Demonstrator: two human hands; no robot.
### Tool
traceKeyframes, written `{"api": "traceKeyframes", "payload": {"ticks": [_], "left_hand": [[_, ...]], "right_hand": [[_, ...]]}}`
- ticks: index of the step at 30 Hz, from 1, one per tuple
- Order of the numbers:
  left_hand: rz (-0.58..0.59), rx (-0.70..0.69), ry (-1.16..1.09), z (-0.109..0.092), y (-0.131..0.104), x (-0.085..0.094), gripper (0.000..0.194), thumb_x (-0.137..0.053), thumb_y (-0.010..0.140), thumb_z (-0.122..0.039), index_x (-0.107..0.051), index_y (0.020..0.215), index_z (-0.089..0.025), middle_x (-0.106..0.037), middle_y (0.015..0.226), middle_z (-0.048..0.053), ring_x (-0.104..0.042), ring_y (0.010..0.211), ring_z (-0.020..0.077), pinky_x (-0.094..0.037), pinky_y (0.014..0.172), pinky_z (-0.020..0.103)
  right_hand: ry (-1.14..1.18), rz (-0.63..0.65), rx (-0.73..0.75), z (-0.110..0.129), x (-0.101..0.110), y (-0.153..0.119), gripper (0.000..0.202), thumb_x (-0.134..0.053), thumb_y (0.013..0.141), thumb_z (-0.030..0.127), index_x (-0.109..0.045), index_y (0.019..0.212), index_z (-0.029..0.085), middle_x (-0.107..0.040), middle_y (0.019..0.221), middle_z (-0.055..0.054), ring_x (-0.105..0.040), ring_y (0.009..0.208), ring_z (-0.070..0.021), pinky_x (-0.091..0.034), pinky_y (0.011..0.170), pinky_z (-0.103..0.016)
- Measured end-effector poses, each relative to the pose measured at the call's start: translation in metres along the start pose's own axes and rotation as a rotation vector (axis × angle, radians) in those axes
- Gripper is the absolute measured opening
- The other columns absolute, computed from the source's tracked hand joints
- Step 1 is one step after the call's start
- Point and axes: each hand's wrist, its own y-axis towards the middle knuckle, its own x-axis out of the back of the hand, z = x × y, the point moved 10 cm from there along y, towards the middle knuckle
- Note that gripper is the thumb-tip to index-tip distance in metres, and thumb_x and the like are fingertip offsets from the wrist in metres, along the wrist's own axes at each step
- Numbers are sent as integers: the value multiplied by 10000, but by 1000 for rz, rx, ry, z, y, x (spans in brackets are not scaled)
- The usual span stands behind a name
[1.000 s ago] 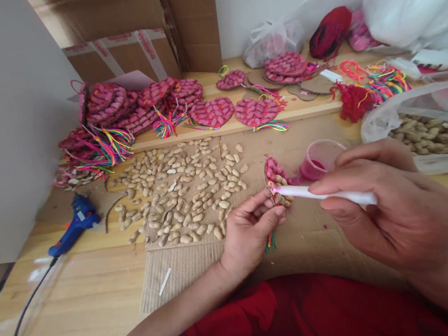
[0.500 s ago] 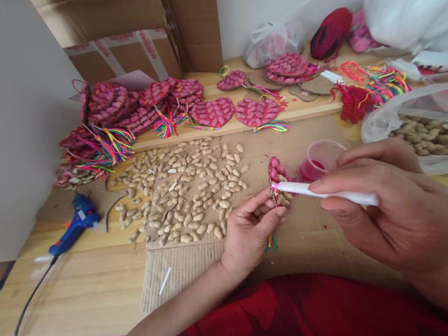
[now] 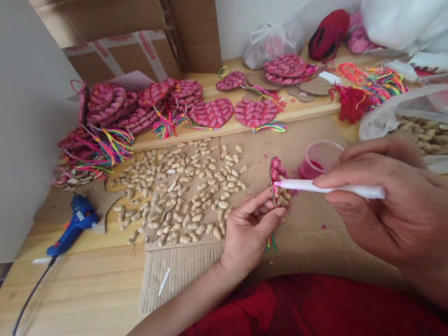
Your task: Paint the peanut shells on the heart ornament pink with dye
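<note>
Between its thumb and fingers, my left hand grips a cardboard piece covered in peanuts, turned nearly edge-on. Its upper peanuts are pink, the lower ones still peanut-coloured, and coloured strings hang below. My right hand is closed around a white brush, with the pink tip touching the peanuts. Just behind the brush stands a clear plastic cup with pink liquid, partly hidden by my right hand.
Loose peanuts cover the cardboard sheet. A blue glue gun lies left, its cord trailing. Pink peanut hearts with tassels line the raised shelf. A plastic bag of peanuts is right; yarn sits behind.
My right hand and the brush have shifted slightly to the right, the tip staying at the peanuts. My left hand holds the piece almost unchanged.
</note>
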Motion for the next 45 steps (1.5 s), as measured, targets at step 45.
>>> {"api": "traceKeyframes", "payload": {"ticks": [45], "left_hand": [[-26, 123, -172, 15, -2, 2, 360, -864, 650, -222, -784, 1000, -242, -713, 773, 7, -618, 634, 88, -562, 648, 250]], "right_hand": [[133, -60, -49, -11, 3, -2, 153, -619, 844, 200, -648, 986, 248, -675, 814, -6, -643, 919, -208, -530, 844, -377]]}}
